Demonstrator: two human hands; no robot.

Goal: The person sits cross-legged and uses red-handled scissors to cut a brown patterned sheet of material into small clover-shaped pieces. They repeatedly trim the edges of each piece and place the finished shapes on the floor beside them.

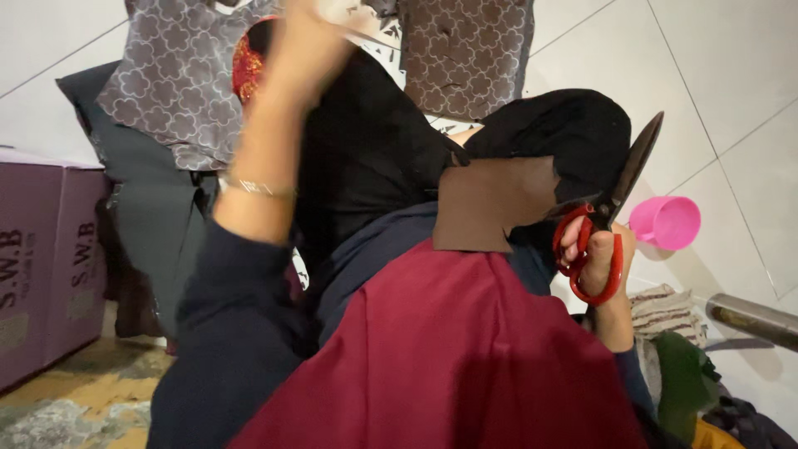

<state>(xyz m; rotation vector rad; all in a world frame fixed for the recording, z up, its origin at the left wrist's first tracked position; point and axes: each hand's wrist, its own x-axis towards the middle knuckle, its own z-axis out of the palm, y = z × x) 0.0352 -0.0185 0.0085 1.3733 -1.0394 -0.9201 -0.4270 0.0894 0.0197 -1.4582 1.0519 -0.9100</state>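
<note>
My right hand (594,262) grips red-handled scissors (615,199) with the dark blades pointing up and away, just right of a brown rectangular piece of material (490,204). The brown piece lies on black cloth (374,150) over my lap. My left hand (303,46) is raised and motion-blurred at the top of the view, over the black cloth and next to a red glittery patch (245,66). The blur hides its fingers. A thin bracelet (253,187) sits on that wrist. Maroon cloth (449,357) covers the foreground.
Grey patterned fabric (183,75) lies at the top, and more of it (465,54) to the right. A purple cardboard box (41,249) stands at left. A pink plastic cup (665,223) rests on the white tiled floor at right, near a metal tube (752,318) and piled cloth scraps (677,366).
</note>
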